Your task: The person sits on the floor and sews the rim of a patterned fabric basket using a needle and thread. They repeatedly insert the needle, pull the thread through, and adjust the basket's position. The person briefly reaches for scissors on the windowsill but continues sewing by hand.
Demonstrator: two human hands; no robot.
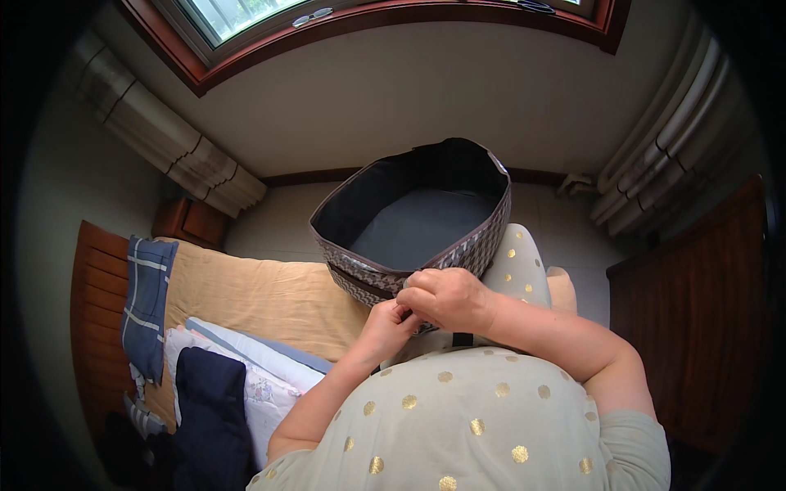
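Note:
An open fabric storage bag (pixel 424 221) with a dark lining and a brown-and-white patterned outside rests tilted on my lap. Nothing is visible inside it. At its near rim my right hand (pixel 451 299) pinches the edge, fingers bent and closed. Just below, my left hand (pixel 391 328) meets the right one, thumb and fingertips drawn together against the bag's near side. Whatever lies between the left fingertips is hidden. A dark band, perhaps a handle or zip strip, runs along the bag's front left of the hands.
To the left is a bed with a tan sheet (pixel 258 294), a blue plaid pillow (pixel 146 301), folded bedding (pixel 270 383) and dark folded cloth (pixel 212 405). A wooden board (pixel 688 307) stands at right. Glasses (pixel 313 16) lie on the windowsill; curtains (pixel 178 144) hang aside.

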